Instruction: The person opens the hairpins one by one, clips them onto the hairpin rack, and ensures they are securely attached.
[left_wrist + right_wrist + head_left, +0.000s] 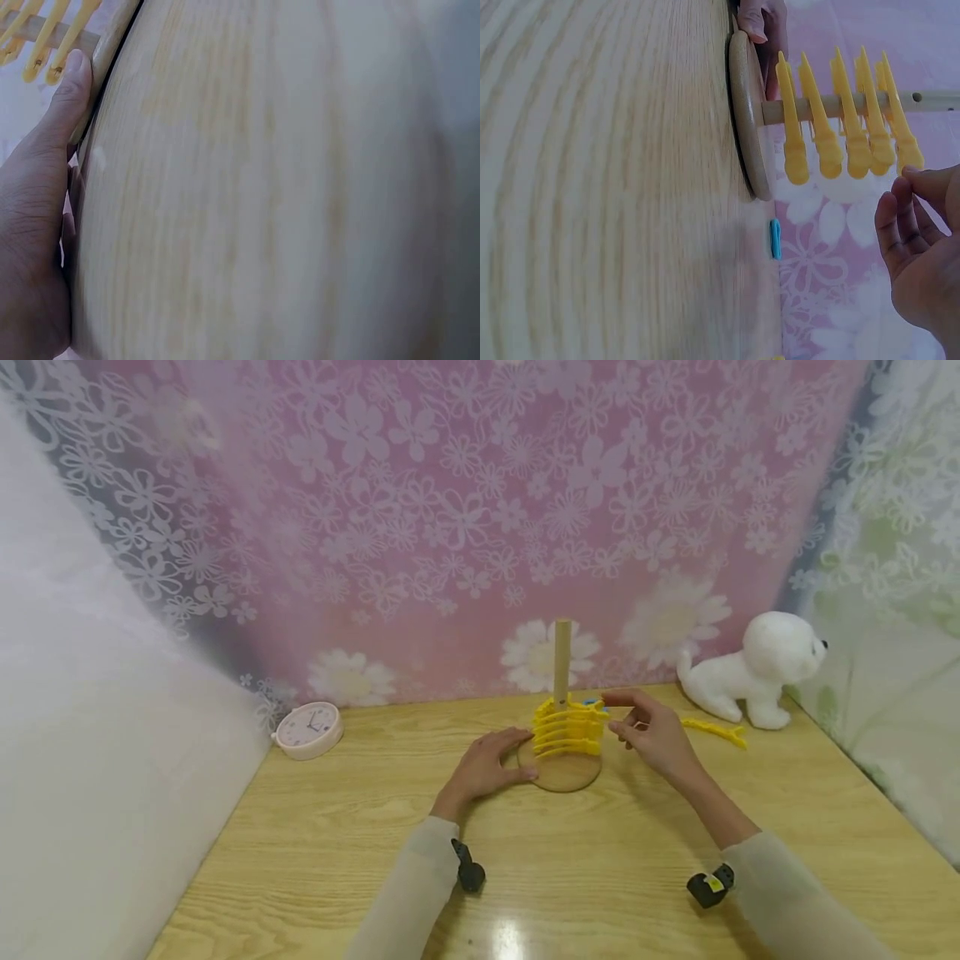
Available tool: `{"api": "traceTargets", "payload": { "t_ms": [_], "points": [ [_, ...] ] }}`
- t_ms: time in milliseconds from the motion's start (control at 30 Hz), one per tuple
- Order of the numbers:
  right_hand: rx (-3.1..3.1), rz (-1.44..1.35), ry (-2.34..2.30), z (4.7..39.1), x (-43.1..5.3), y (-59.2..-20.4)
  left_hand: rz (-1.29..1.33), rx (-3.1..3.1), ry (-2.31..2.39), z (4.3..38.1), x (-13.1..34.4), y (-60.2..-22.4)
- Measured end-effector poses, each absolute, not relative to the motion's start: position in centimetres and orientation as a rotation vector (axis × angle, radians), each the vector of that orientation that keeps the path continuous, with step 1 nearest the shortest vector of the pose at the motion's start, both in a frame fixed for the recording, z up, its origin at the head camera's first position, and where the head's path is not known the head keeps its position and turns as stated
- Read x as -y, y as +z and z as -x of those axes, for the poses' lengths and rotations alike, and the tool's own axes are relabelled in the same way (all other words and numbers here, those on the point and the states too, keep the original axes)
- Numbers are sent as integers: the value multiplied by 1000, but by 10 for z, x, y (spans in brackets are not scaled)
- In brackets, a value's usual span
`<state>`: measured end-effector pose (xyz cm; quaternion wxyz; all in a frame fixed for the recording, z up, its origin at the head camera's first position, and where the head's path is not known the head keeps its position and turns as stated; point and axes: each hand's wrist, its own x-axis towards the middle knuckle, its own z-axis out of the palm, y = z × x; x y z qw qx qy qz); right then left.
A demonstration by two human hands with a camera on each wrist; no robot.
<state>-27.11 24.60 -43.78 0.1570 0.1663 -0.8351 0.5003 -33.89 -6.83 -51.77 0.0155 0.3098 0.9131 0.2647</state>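
A wooden stand has a round base point(566, 774) and an upright dowel point(562, 652) with small holes near its top. Several long yellow plastic pieces point(562, 745) with rounded ends are threaded on the dowel, one above another. My left hand point(491, 762) grips the left edge of the base, its thumb on the rim in the left wrist view. At the stack's right side, my right hand point(660, 735) pinches the rounded end of the topmost yellow piece point(898, 124) between thumb and forefinger. The right wrist view shows its other fingers point(907, 217) curled.
A loose yellow piece point(716, 731) with a forked end lies right of the right hand. Behind the stand is a small blue piece point(775, 239). A white toy dog point(753, 672) sits at the back right, a pink clock point(309, 731) at the back left.
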Motion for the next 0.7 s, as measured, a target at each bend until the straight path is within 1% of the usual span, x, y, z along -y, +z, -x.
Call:
{"api": "traceTargets", "payload": {
  "t_ms": [167,333,700],
  "points": [
    [2368,-468,1497,264,-262,-442,-958,-2841,818,339,67,-515],
    [2427,-366,1509,255,-283,-447,-964,-2857,807,340,67,-515],
    [2590,-167,1456,255,-344,-472,-947,-2838,801,338,66,-515]
  ]
}}
